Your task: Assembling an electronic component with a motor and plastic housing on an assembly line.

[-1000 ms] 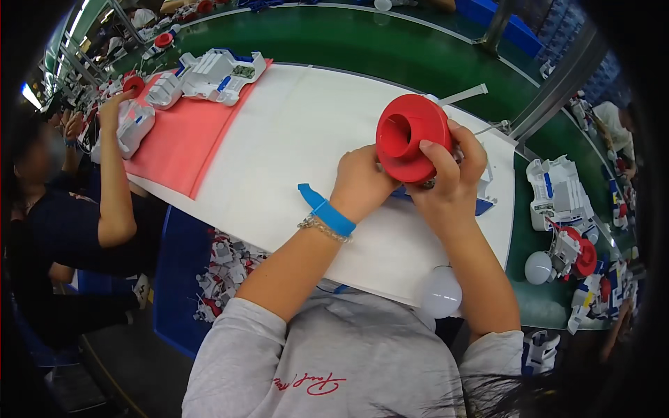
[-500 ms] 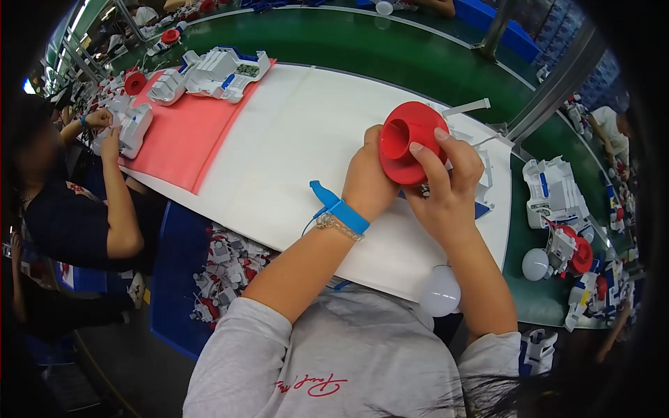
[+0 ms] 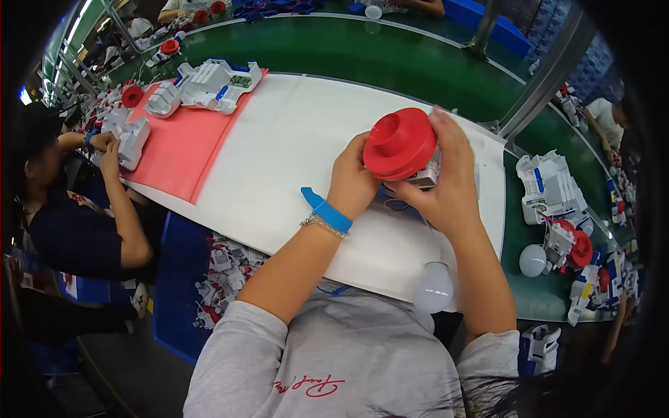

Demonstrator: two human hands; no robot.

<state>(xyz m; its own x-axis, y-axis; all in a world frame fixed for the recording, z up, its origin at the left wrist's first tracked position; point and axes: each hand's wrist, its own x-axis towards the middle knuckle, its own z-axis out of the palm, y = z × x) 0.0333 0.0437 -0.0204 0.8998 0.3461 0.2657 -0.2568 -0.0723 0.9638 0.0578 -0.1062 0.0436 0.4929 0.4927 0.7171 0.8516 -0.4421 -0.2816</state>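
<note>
Above the white work surface [image 3: 279,139] I hold a red, round flanged plastic part [image 3: 401,143] with a raised hollow cup on top. My left hand [image 3: 354,182] grips its left side, the fingertips hidden behind it. My right hand [image 3: 451,184] is closed around its right side, thumb below and fingers raised along the rim. Under the red part a piece of white housing [image 3: 426,175] shows, mostly covered by my hands; thin wires hang beneath. Close to my body, beside my right forearm, a white light bulb [image 3: 433,287] lies at the table's near edge.
At left, a co-worker's hands [image 3: 108,152] handle a white housing near a red mat [image 3: 174,157] with white housings on it. A blue bin [image 3: 171,279] of small parts stands below. A green conveyor [image 3: 306,43] runs behind; more assemblies [image 3: 554,188] lie at right beside a metal post [image 3: 550,76].
The red part has tilted, so its flange edge faces me more. My right fingers have moved from its cup to its right side, and both hands have shifted slightly left.
</note>
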